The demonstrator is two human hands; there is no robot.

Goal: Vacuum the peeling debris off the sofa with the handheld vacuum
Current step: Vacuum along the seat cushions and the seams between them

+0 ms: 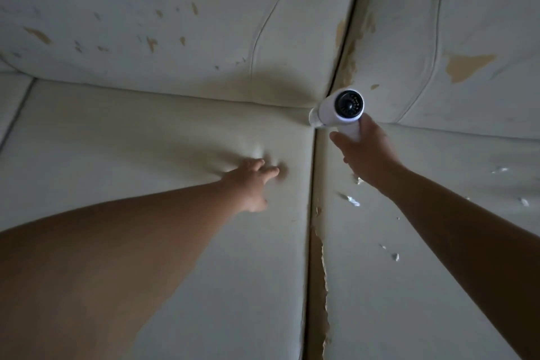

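Left hand [252, 181], fingers straight and spread, pressed into the left seat cushion of a peeling cream sofa [131, 140]. At the central meeting of the seams, handheld vacuum [340, 109], nozzle down in the gap, handle gripped by the right hand [365, 152]. Further right, pale flakes of debris [352, 201] scattered over the right cushion: probably well short of finished.
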